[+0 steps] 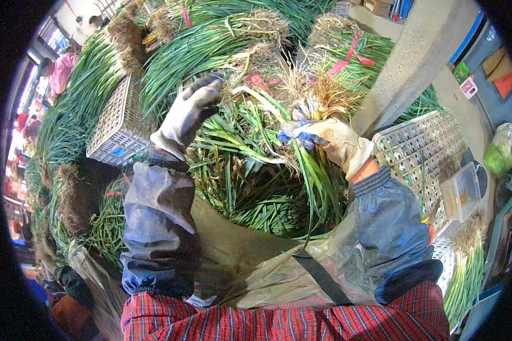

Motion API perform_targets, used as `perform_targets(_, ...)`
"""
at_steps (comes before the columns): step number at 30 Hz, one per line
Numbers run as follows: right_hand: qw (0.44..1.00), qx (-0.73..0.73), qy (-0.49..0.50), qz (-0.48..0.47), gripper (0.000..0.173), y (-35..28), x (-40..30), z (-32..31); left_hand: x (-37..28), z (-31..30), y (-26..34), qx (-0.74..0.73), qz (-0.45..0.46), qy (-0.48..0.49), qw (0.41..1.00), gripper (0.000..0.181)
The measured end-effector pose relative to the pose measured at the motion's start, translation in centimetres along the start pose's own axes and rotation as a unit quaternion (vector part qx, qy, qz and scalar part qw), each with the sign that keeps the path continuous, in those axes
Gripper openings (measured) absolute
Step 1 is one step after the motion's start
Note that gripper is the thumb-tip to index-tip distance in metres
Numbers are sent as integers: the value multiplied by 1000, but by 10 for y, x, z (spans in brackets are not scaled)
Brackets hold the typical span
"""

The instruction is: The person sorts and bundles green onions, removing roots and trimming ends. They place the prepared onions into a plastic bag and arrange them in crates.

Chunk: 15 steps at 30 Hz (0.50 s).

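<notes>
My right hand [324,138], in a white and blue work glove, is closed around a bunch of green onions [318,166]; the tangled roots point up and the leaves hang down. To the left, my gloved left hand [194,106] is raised with its fingers somewhat spread, near the roots of a large pile of green onions [196,55]; nothing shows in it. Between the hands lie loose leaves and stalks [234,138], with one pale stalk [256,91] slanting towards my right hand. Below them is a dark hollow lined with leaves and trimmings.
Plastic crates stand at left [121,119] and right [422,149]. A concrete pillar [409,64] rises beyond my right hand. A clear plastic tub [461,192] and a green onion bundle [465,264] are at right. A person in pink [63,70] is far left.
</notes>
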State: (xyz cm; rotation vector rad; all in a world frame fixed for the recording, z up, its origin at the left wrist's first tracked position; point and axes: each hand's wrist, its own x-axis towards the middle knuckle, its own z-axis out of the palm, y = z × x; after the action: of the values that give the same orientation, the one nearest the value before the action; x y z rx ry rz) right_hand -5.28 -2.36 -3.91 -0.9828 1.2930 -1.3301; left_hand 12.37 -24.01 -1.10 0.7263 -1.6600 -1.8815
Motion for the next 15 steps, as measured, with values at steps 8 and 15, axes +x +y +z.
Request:
perform_targets(8,989,49,115,74,23,-7,12,-24,5,8,-8,-9,13,-43,999,15)
perform_targets(15,994,101,-22,-19,31,19,12,-48,-3,22,-6,99,21,-105,989,9)
